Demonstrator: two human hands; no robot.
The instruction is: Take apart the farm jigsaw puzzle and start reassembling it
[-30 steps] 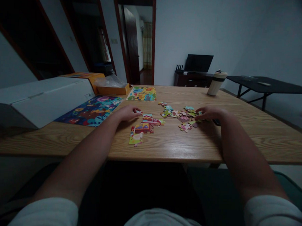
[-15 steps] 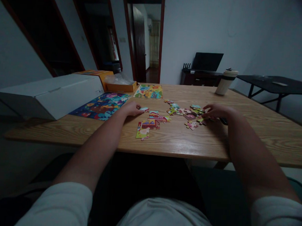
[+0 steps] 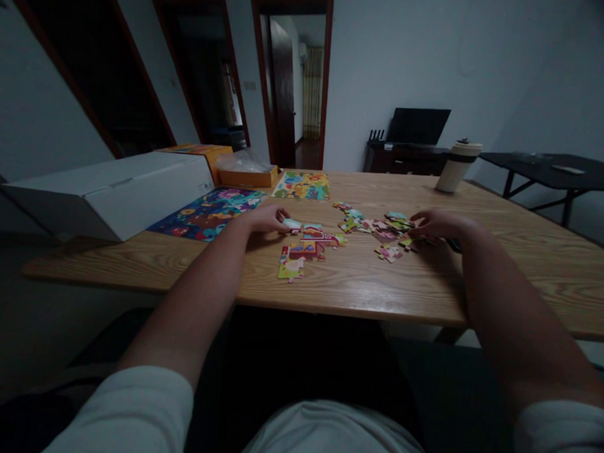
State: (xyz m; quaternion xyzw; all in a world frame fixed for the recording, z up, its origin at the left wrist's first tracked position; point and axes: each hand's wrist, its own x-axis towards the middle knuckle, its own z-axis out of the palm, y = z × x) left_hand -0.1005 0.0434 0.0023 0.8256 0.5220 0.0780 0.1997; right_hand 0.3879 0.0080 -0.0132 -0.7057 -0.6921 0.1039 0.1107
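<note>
My left hand (image 3: 268, 219) pinches a pale blue and white puzzle piece (image 3: 293, 224) at the table's middle. That piece sits at the left end of a joined group of puzzle pieces (image 3: 315, 236) with a red barn-like picture; whether the two touch is too small to tell. Nearer to me lies another joined part (image 3: 293, 267), with a light animal shape on green. On the right, my right hand (image 3: 435, 223) rests at the edge of a loose heap of puzzle pieces (image 3: 382, 228). Its fingers are bent and apart, the tips among the pieces.
A dark blue picture sheet (image 3: 207, 214) and a yellow picture sheet (image 3: 304, 185) lie beyond my left hand. Behind them stand a white box (image 3: 133, 189) and an orange tray (image 3: 249, 177) with clear plastic. A cream tumbler (image 3: 457, 168) stands at the far right.
My left hand has brought its puzzle piece slightly right and nearer to the joined group. The right hand stays at the heap. The whole view has shifted a little.
</note>
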